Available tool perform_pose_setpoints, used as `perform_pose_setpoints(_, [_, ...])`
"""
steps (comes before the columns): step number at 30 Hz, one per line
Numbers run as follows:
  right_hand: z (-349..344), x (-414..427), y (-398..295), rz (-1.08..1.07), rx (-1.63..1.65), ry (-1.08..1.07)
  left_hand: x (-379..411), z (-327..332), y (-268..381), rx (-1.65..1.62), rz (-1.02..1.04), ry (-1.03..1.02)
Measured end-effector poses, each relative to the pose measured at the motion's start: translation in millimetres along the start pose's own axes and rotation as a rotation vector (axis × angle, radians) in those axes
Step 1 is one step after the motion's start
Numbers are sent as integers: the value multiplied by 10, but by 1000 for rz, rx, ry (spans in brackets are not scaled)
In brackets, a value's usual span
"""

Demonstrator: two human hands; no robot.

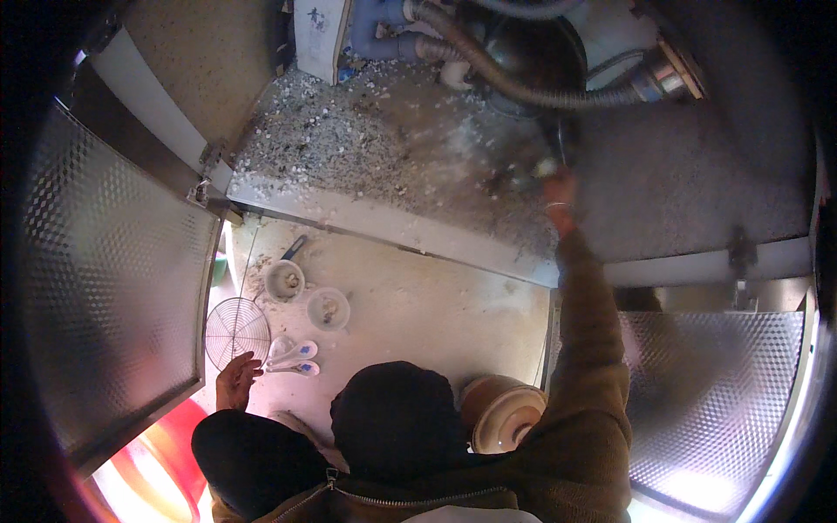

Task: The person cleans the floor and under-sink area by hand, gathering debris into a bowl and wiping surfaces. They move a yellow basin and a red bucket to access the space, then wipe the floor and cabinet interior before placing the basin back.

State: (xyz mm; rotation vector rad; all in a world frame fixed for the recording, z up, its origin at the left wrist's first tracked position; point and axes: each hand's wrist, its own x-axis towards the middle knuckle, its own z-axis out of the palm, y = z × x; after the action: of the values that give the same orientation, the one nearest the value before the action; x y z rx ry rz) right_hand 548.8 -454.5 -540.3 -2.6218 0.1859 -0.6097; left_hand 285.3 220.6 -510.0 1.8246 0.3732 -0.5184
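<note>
My left hand [238, 380] is low at the left, fingers apart and holding nothing. It is beside the round wire strainer [237, 333] and several white porcelain spoons [291, 359] with blue marks. My right hand [560, 191] reaches into the open low cabinet, above its debris-strewn floor [366, 137]. That hand is blurred and looks curled, close to a dark handle [560, 140] that runs down from a large black pan [536, 59]. A small pale object [545, 167] shows by its fingers. Whether it grips anything, I cannot tell.
Corrugated drain hoses [523, 91] and a white box [319, 39] bearing writing stand at the cabinet's back. Textured metal doors hang open left [124, 261] and right [713, 392]. Two small cups [285, 281] [328, 309], a brown lidded pot [507, 415] and a red basin [176, 451] sit outside.
</note>
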Motion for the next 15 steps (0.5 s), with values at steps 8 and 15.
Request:
perform_pose_setpoints(8, [194, 473, -210, -69, -256, 269, -3, -64, -119, 26, -42, 67])
perform_pose_setpoints(15, [493, 883, 251, 140, -493, -6, -143, -115, -139, 59, -118, 140])
